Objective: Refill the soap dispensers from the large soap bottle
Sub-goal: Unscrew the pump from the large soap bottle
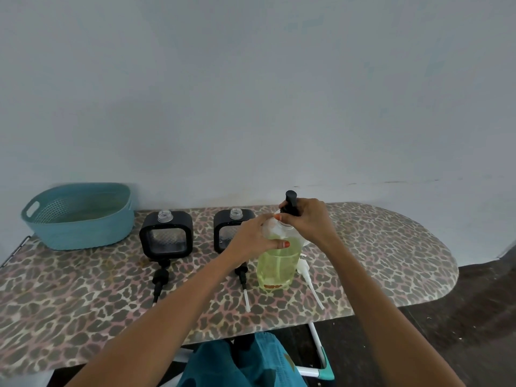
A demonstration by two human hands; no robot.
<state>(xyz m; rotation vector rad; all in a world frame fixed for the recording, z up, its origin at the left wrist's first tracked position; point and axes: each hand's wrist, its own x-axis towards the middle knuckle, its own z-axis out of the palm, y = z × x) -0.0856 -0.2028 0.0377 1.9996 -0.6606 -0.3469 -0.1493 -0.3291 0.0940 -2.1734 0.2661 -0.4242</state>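
A large clear bottle of yellow-green soap (276,265) stands upright on the leopard-print ironing board (377,261). My left hand (255,238) grips the bottle's upper body. My right hand (305,220) grips the black pump head (290,201) at the bottle's neck. Two black square soap dispensers stand behind with their clear necks uncapped: one on the left (166,236), one in the middle (227,224) partly hidden by my left hand. Their black pumps lie on the board in front, the left one (160,277) and the middle one (242,277).
A teal plastic basket (79,216) stands at the board's back left. A white pump with a long tube (308,277) lies just right of the large bottle. A pale wall runs behind the board. Dark floor shows beyond the board's rounded right end.
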